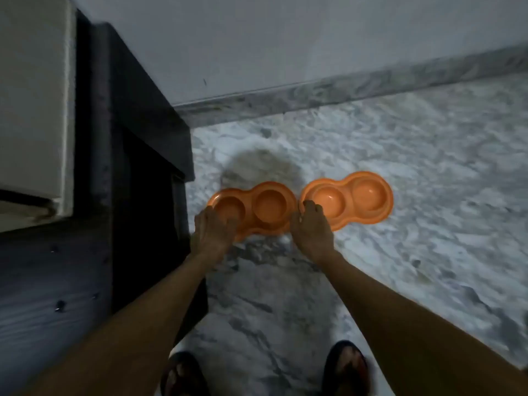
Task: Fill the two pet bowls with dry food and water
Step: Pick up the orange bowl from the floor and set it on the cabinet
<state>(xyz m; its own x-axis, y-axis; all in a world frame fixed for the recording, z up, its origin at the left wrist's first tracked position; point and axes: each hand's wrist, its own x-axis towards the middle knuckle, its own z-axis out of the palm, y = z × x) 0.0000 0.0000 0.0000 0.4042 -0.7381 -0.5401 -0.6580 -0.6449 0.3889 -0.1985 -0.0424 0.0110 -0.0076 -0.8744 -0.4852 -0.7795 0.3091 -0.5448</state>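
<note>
Two orange double pet bowls lie side by side on the marble floor, and all their wells look empty. My left hand (213, 230) rests over the near left end of the left pet bowl (268, 207), fingers wrapped on its rim. My right hand (311, 227) is at the gap between the two, its fingertips curled over the left rim of the right pet bowl (363, 198). The picture is blurred, so the exact grip is hard to read.
A dark wooden cabinet (137, 172) stands right beside the left bowl, with a pale appliance (31, 104) above it. A grey wall and marble skirting (343, 90) run behind the bowls. My sandalled feet (347, 364) are at the bottom edge.
</note>
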